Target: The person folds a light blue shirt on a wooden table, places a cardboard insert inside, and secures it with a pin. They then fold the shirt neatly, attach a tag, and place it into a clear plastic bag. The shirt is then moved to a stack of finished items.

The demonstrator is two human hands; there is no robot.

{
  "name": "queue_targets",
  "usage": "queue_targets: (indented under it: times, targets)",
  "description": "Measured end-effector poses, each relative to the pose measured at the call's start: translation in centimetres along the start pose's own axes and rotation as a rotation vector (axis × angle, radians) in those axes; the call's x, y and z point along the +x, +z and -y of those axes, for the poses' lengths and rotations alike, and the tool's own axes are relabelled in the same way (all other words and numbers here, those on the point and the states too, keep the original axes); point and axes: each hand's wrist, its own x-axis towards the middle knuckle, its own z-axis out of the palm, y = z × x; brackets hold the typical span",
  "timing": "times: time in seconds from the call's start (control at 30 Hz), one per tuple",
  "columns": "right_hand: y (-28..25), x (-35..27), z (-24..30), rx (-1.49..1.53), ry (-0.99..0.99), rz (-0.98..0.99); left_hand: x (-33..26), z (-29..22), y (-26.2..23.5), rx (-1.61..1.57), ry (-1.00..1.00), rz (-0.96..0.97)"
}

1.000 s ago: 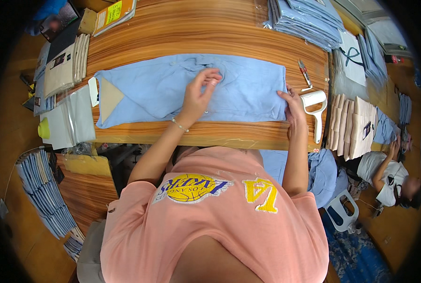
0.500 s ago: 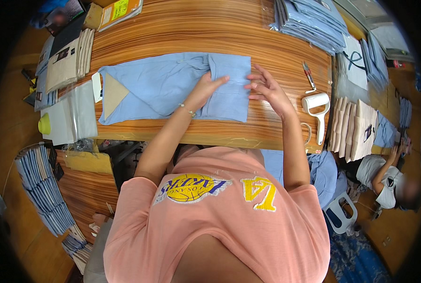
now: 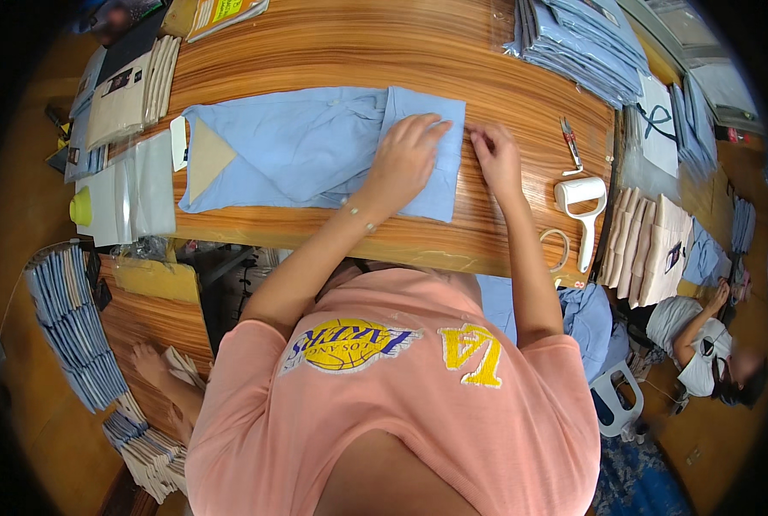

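A light blue folded garment (image 3: 289, 150) lies flat across the table, with a beige triangle (image 3: 208, 163) showing at its left end. Its right end is turned over into a broad band. My left hand (image 3: 405, 159) rests on that band, palm down, fingers stretched and slightly bent. Just beyond the garment's right edge is my right hand (image 3: 497, 159), its fingers drawn together, thumb and forefinger close to the cloth. Whether anything is between those fingertips I cannot make out. A small white card (image 3: 178, 143) sits by the garment's left end.
On the right lie thread snips (image 3: 570, 144), a white lint roller (image 3: 583, 193) and a tape ring (image 3: 555, 249). Bagged blue garments (image 3: 577, 43) are stacked at the far right, beige ones (image 3: 646, 241) nearer. Packed beige garments (image 3: 122, 99) stand left. Another person's arm (image 3: 167, 378) reaches in lower left.
My left hand has moved right onto the turned-over band. My right hand's spread fingers have drawn together beside the garment's edge. Another person's arm has come farther into view at lower left.
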Motion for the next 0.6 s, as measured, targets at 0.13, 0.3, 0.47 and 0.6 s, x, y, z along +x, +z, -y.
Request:
queue_targets:
  times: [0.13,0.3,0.47,0.6]
  targets:
    - [1.4,2.0,2.0,-0.054,-0.483,0.137,0.2,1.6,3.5,0.381,-0.063,-0.001]
    - [2.3,3.6,-2.4,-0.525,-0.073,-0.265,-0.8,3.5,4.9,0.41,-0.13,0.039]
    - [1.1,3.1,-3.0,-0.414,-0.226,0.189,-0.9,3.4,4.7,0.441,-0.122,0.064]
    - [-1.2,3.8,-2.9,-0.522,-0.247,-0.035,-2.5,0.1,4.0,0.392,-0.014,-0.027]
